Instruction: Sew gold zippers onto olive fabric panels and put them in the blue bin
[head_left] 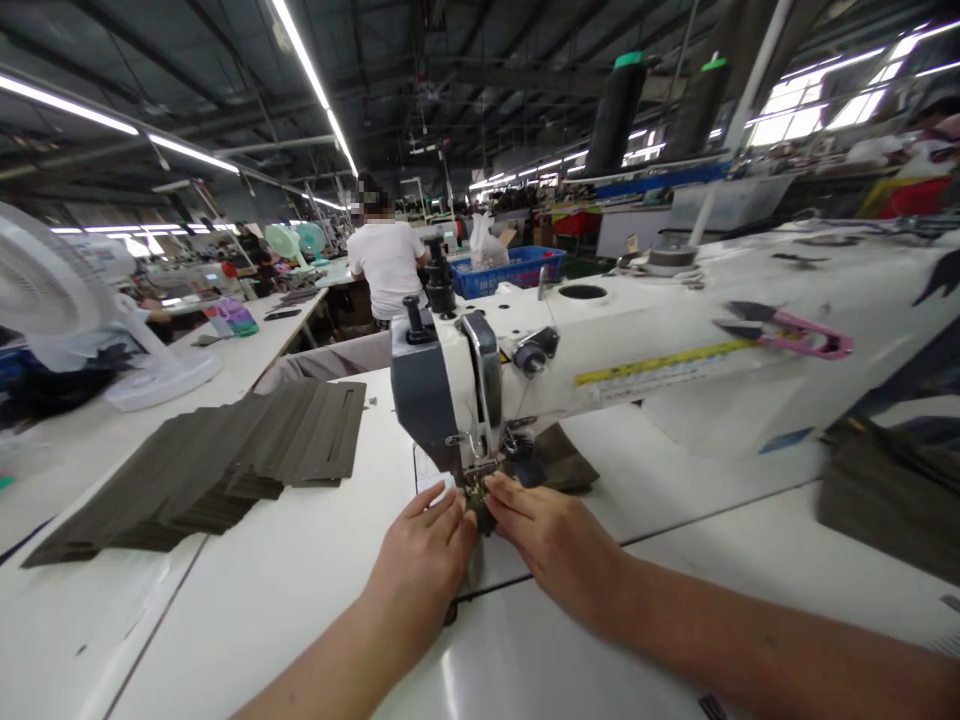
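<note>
Two bare hands work at the needle of a white industrial sewing machine with a dark-grey front cover (424,390), on a smooth white tabletop (300,620). The left hand (429,540) and right hand (559,535) bring their fingertips to either side of a small dark-green fabric piece (482,512), which lies just in front of the needle area; whether either hand pinches it or merely presses cannot be told. To the left, flat dark-olive panels (225,455) overlap in a long fanned row. Pink-handled thread snips (806,335) rest against the machine's arm. Beyond, a person in a white shirt (385,265) faces away, near a blue plastic crate (514,272).
</note>
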